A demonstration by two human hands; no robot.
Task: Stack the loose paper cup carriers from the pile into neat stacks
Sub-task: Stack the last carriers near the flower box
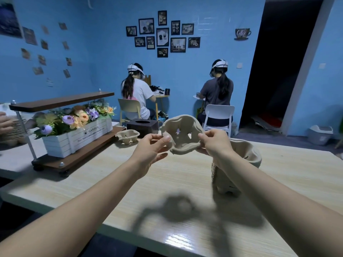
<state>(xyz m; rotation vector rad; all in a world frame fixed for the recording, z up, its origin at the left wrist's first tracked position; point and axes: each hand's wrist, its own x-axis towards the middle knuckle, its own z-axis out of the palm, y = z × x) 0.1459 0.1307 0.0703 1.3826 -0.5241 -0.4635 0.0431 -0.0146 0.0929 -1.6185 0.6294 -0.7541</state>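
Observation:
A beige pulp cup carrier (182, 134) is held up above the wooden table (167, 182), tilted so its hollow side faces me. My left hand (152, 147) pinches its left edge between thumb and fingers. My right hand (213, 141) pinches its right edge. Below my right forearm stands a stack of carriers (246, 156) on the table, partly hidden by the arm. One more carrier (127, 136) lies alone at the far side of the table.
A wooden shelf rack (61, 102) with a white flower box (78, 138) stands at the left. A dark tissue box (142, 125) sits behind the far carrier. Another person's hand (4, 125) shows at the left edge beside a stack. Two seated people work at the back.

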